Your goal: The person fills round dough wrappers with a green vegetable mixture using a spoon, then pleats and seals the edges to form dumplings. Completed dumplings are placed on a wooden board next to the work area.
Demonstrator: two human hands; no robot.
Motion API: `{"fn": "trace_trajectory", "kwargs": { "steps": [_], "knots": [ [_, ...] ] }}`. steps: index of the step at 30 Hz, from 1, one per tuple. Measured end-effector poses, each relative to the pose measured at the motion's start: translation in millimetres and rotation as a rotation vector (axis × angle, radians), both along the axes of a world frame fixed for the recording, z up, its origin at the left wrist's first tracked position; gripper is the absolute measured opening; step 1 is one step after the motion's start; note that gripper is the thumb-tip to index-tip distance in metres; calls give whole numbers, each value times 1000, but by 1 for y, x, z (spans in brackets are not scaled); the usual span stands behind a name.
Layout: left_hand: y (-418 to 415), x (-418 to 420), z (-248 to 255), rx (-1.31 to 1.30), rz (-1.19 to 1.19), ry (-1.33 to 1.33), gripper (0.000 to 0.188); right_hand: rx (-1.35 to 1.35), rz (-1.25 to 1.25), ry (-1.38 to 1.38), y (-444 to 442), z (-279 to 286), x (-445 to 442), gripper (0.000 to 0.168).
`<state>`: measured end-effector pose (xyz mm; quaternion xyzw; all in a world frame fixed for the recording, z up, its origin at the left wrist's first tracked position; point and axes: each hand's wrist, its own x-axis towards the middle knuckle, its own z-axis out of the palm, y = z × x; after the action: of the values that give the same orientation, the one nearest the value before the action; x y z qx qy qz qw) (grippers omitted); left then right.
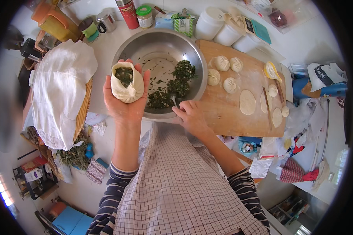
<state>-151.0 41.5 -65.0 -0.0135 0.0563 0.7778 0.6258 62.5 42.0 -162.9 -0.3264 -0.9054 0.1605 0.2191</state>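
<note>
My left hand [126, 110] cradles a partly pleated dough bun [131, 91], palm up. Its top gapes, and chopped green filling [124, 77] shows inside; the near side is gathered into a pleated knot. At the front rim of a wide stainless steel bowl [135, 44], my right hand [192, 116] grips the handle of a metal spoon [173, 101]. The spoon's head is hidden in the chopped greens [179, 85] heaped along the bowl's right and front.
Right of the bowl, a floured wooden board [223, 117] carries several pleated buns [230, 85], flat dough rounds [247, 102], thin rolling pins [267, 107] and a yellow-rimmed scoop [272, 72]. White cloth [61, 88] covers a slatted tray at left. Jars and white tubs [209, 23] line the wall.
</note>
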Motion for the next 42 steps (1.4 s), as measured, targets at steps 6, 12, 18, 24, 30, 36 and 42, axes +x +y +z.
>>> {"fn": "trace_trajectory", "kwargs": {
  "steps": [6, 12, 18, 24, 30, 36, 42],
  "knots": [
    [2, 23, 10, 16, 12, 7, 38, -55, 5, 104, 1, 43, 3, 54],
    [0, 45, 20, 17, 33, 131, 43, -155, -221, 734, -7, 128, -43, 44],
    [-6, 62, 32, -90, 96, 300, 46, -52, -243, 836, -4, 132, -58, 31],
    [-7, 74, 44, -217, 197, 448, 47, -35, -210, 728, -4, 131, -54, 22],
    [-13, 70, 39, -131, 135, 446, 49, 213, -227, 745, 6, 139, -51, 25],
    [-16, 67, 38, -68, 60, 422, 49, 134, -212, 749, 0, 137, -54, 23],
    [-16, 71, 46, -185, 120, 486, 45, 162, -129, 725, 8, 138, -49, 22]
  ]
}}
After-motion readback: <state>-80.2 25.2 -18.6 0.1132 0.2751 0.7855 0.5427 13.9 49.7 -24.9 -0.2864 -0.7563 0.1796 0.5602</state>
